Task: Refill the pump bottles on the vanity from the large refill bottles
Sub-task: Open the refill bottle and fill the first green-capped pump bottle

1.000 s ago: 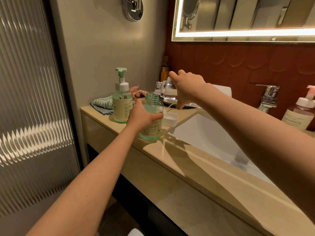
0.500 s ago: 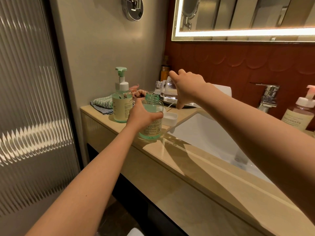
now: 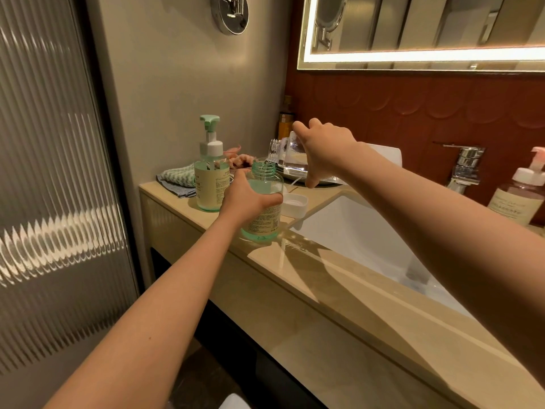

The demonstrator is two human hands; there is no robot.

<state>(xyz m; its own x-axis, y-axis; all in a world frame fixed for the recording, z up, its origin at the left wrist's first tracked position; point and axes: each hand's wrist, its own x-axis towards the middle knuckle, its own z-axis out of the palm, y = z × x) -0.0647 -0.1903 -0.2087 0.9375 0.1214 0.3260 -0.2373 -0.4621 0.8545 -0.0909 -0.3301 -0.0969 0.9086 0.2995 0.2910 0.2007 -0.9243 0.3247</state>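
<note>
An open green bottle [image 3: 263, 202] with no pump stands on the vanity's front edge, part full of green liquid. My left hand [image 3: 246, 197] grips it round the middle. My right hand [image 3: 321, 150] holds a clear container [image 3: 290, 156], tilted with its ribbed end [image 3: 274, 149] just above the open bottle's mouth. A white pump cap [image 3: 295, 203] with a thin tube lies on the counter just right of the bottle. A second green bottle [image 3: 211, 175] with its pump on stands to the left.
A white sink basin [image 3: 354, 234] lies to the right, with a chrome tap [image 3: 466, 165] and a pink pump bottle [image 3: 523, 196] behind it. A folded cloth [image 3: 177, 178], an amber bottle [image 3: 286, 119] and a metal tray [image 3: 326, 180] sit at the back.
</note>
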